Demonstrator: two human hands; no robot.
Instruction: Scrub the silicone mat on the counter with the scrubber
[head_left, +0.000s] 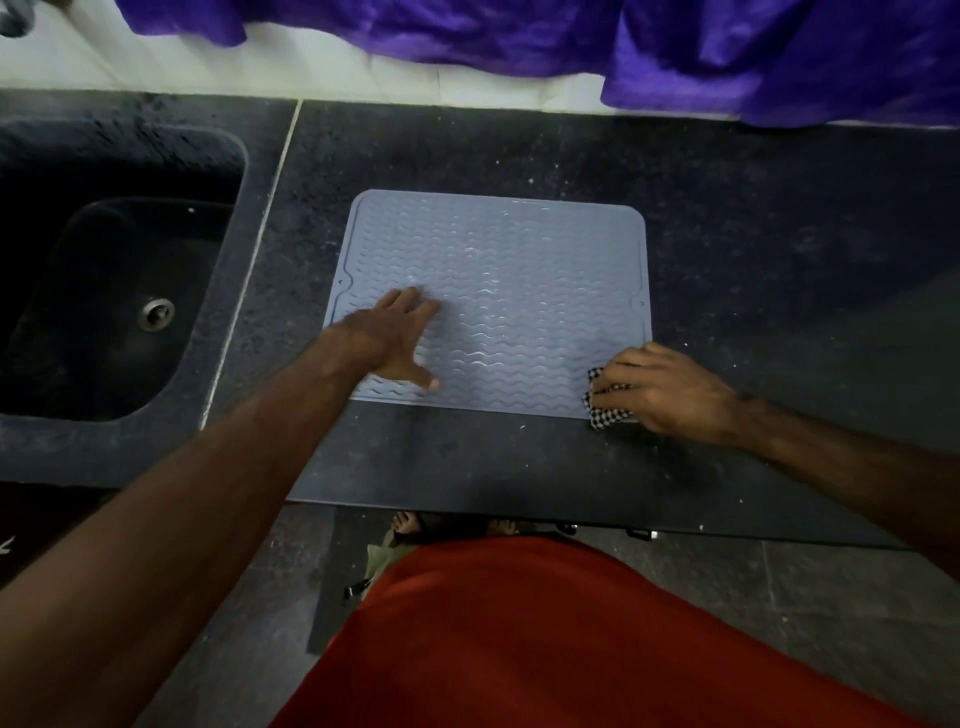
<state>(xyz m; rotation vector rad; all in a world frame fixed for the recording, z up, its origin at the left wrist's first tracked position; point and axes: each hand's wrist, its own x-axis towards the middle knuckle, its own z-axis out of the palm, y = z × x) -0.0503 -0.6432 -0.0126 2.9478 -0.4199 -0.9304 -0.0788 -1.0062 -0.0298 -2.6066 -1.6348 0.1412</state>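
Scrubbing near corner: right hand grip curled round scrubber, left hand flat, pinning mat; unpinned corner probably buckles.

Dim, soft focus (wide-angle bending at edges).
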